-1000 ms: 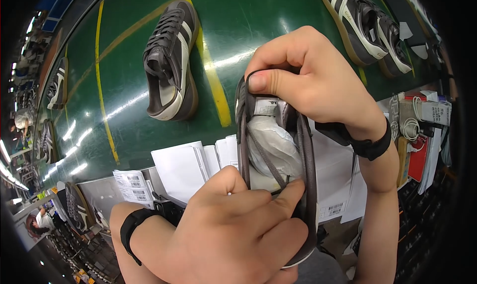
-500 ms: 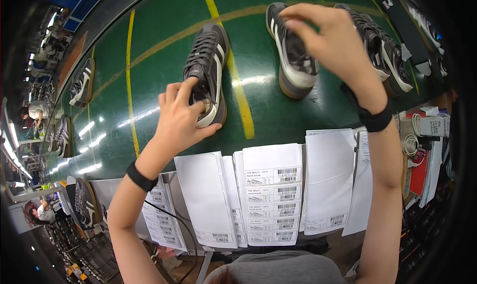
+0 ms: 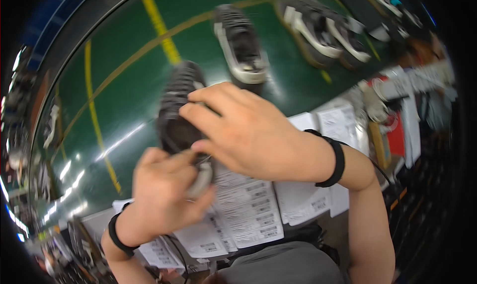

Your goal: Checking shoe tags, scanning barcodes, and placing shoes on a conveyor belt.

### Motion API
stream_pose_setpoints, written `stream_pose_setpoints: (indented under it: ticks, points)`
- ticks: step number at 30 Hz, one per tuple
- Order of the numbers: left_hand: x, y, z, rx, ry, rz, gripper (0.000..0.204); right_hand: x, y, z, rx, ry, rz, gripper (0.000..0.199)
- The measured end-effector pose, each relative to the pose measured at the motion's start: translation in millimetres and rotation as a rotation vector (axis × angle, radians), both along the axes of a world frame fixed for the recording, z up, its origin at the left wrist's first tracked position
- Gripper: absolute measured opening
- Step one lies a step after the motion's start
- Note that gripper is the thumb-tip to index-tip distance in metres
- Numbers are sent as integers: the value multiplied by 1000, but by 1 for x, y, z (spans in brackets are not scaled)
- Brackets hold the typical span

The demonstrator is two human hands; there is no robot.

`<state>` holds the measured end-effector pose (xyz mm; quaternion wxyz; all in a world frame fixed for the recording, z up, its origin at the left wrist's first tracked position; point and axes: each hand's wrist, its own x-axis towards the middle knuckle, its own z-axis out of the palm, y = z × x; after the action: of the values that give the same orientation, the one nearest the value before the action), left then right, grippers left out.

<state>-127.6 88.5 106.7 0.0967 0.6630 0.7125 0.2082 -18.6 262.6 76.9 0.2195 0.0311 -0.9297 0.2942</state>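
Dark sneaker [image 3: 180, 110], matte upper with ribbed pale sole, is gripped by both hands above the glossy green conveyor belt [image 3: 124, 85]. Left hand [image 3: 164, 187] clasps its heel end; right hand [image 3: 243, 130] closes over the middle. Half a second earlier it lay on the belt. Long axis runs away from the person, toe apparently farthest; blur obscures details.

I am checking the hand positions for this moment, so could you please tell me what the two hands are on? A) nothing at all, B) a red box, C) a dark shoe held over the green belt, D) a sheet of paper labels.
C: both the left hand and the right hand grip the dark shoe above the green belt.
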Motion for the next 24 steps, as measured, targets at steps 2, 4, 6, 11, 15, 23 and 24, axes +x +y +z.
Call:
stream_pose_setpoints:
  ticks: [2, 4, 6, 11, 15, 23, 24]
  points:
    - [-23, 3, -15, 31, 216, 69, 29, 33, 11, -3, 20, -70, -84, 43]
    - [-58, -8, -39, -38, 180, 283, 34, 75, 20, -11, 46, -113, -194, 33]
    - [-56, 1, -30, -334, 83, 384, 47, 133, 31, -21, 55, -206, -345, 25]
    - [50, 17, 15, -360, 276, -175, 58, 265, 22, -22, -106, -466, -530, 26]
    - [146, 40, -18, -310, 1, -588, 68, 295, -7, -34, -189, -444, -487, 43]
    - [227, 70, -107, -198, 273, -589, 93, 315, -13, -104, 108, -126, -545, 30]
    - [224, 71, -100, -205, 230, -595, 92, 312, -11, -112, 96, -83, -530, 30]
